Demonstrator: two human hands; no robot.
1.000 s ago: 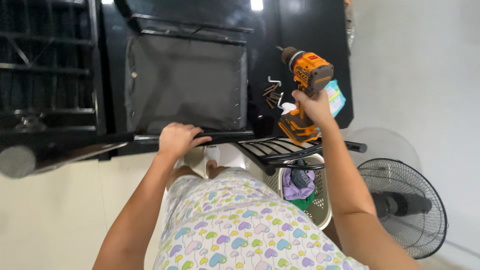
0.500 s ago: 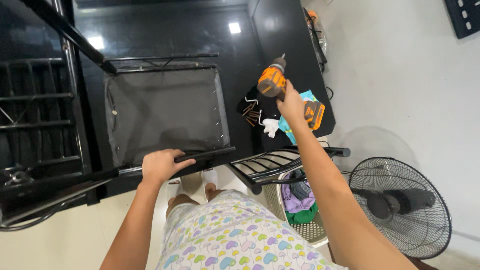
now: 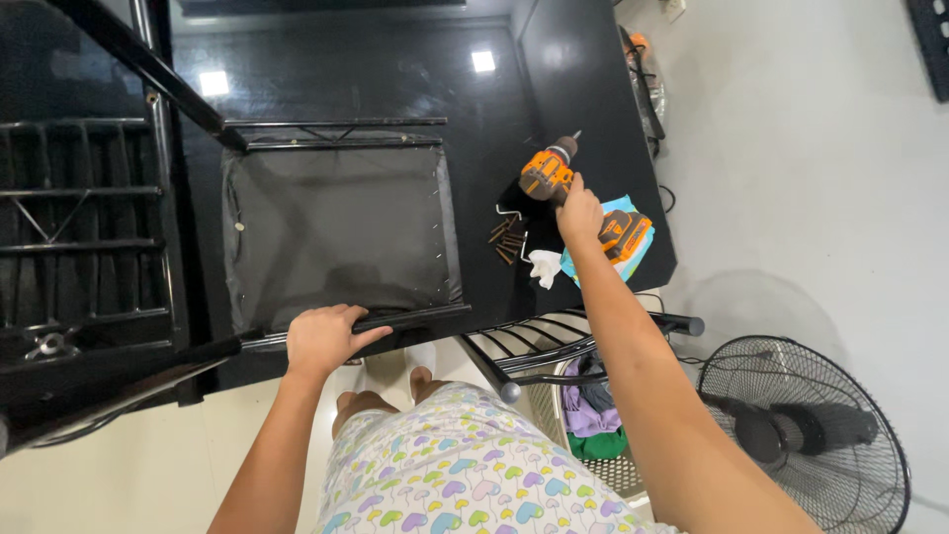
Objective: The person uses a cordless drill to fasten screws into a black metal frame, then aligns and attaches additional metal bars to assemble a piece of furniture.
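Frame at the left hand, drill at the right, both on the tabletop.

The left hand (image 3: 321, 339) grips the near bar of the chair frame (image 3: 341, 227), which lies beyond it on the tabletop (image 3: 554, 89). The right hand (image 3: 578, 213) rests on the drill (image 3: 583, 203); screws (image 3: 509, 240) lie just left of it. A fan (image 3: 806, 430) stands on the floor right of the right arm, and a basket (image 3: 593, 435) sits below it.

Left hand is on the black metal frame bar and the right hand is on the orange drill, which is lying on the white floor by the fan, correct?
Not quite. The head view shows the orange drill lying on the black table, not on the floor. The rest holds: the left hand grips the black metal frame bar and the right hand is on the drill.
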